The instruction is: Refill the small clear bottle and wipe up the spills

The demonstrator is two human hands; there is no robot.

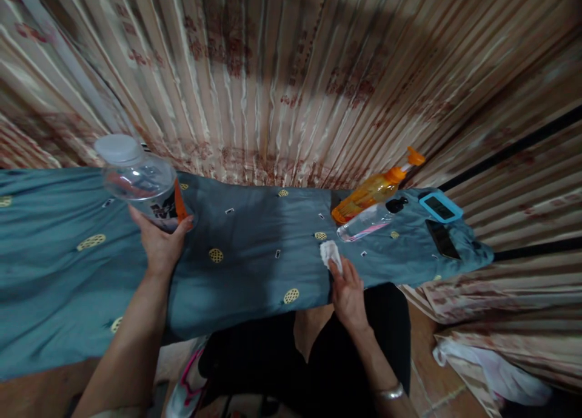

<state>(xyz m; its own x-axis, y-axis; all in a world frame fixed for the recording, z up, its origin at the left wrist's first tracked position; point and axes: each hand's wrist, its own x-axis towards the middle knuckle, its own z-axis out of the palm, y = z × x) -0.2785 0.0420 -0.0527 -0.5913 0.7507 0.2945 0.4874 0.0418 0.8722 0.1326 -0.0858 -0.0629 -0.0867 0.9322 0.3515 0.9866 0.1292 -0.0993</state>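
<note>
My left hand (162, 242) is wrapped round the lower part of a large clear bottle (139, 178) with a white lid and an orange and black label. The bottle leans a little to the left over the cloth-covered surface. At the centre right, my right hand (349, 287) pinches a crumpled white tissue (330, 255) above the blue-green cloth (250, 284). Beyond the tissue lie an orange pump bottle (368, 195) and, beside it, a clear bottle (367, 222) with a black top.
Near the right end of the cloth are a light-blue framed device (441, 207) and a dark phone (442, 239). A pleated curtain (273, 84) hangs behind. Dark bars cross at the right. White fabric (504, 369) lies at the lower right.
</note>
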